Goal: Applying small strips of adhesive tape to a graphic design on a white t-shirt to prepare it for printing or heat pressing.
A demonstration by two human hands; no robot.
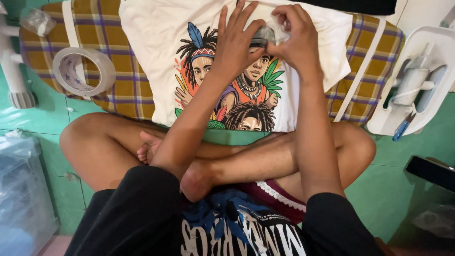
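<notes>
A white T-shirt (156, 52) with a colourful print of three figures lies spread on a yellow checked padded board (113, 90) in front of my crossed legs. My left hand (237, 40) rests on the print with its fingers spread, thumb meeting the other hand. My right hand (294, 38) pinches a small piece of clear film (275, 31) just above the print. Both hands touch over the upper middle of the shirt.
A roll of clear tape (83, 71) lies on the board's left end. A white stand (412, 80) with a blue pen sits at right. A dark phone-like slab (431, 173) lies on the green tiled floor; a clear plastic bin (23, 189) stands at left.
</notes>
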